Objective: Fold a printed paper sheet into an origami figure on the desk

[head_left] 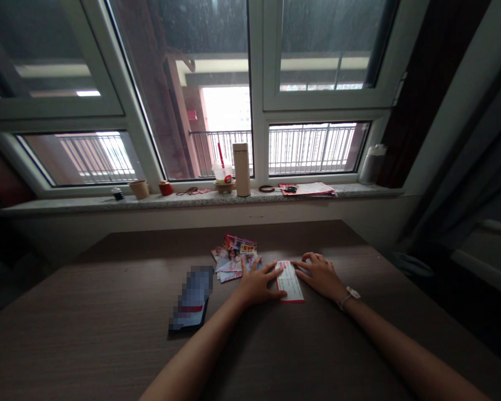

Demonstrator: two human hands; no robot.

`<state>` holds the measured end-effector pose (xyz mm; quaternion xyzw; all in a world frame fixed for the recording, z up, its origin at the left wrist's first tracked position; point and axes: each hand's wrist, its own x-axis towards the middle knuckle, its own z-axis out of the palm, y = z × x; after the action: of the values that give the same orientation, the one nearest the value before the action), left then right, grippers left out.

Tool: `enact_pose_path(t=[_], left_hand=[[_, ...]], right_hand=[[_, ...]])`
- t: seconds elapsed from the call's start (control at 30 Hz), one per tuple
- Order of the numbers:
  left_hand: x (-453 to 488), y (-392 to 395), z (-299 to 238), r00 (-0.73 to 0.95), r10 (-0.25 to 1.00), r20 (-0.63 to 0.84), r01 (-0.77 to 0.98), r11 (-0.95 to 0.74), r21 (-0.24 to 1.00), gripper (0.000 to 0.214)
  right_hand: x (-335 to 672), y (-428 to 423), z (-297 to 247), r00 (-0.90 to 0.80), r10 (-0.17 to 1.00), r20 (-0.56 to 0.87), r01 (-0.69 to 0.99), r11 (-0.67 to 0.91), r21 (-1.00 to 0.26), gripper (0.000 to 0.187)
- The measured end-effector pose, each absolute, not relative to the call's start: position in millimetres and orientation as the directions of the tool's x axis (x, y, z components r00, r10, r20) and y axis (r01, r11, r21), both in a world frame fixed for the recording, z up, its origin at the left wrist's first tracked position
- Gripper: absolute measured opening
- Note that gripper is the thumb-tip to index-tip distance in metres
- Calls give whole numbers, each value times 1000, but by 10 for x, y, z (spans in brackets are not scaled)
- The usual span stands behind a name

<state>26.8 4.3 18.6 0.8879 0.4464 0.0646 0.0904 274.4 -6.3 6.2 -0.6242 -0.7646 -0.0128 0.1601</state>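
A white folded leaflet (289,284) with red print and a red lower edge lies on the dark brown table (121,312). My left hand (256,283) is spread open, with fingertips and thumb resting on the leaflet's left side. From the other side, my right hand (320,274) touches the upper right edge with its extended finger; its remaining fingers are loosely bent and hold nothing. Beyond my left hand sits a loose pile of colourful printed flyers (235,253), partly covered by its fingers. A phone (194,298), its screen blurred out, lies left of my left forearm.
Behind the table runs a stone windowsill (183,201). It carries a beige tumbler (242,170), a cup with a red straw (222,171), a paper cup (140,189), scissors (290,189), stacked papers (313,188) and a greyish container (372,165).
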Motion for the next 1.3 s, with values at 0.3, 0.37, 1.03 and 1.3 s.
enact_pose_path(t=[0.3,0.37,1.03,1.3], left_hand=[[254,49,156,594,801,72,767,-591,248,78],[249,48,149,596,799,78,764,-595,251,79],[192,73,154,477,862,171,782,-505,365,44],[249,49,12,476,832,284,763,-551,338,35]], right_hand=[[2701,-1,-63,-143,921,363,970,202,-132,36],[2712,3,-91,-149,916,373,968,213,-136,36],[2679,-171,82,-433,808,400,842,521,-141,30],[2733,-227,23,-398,825,401,828,511,-229,21]])
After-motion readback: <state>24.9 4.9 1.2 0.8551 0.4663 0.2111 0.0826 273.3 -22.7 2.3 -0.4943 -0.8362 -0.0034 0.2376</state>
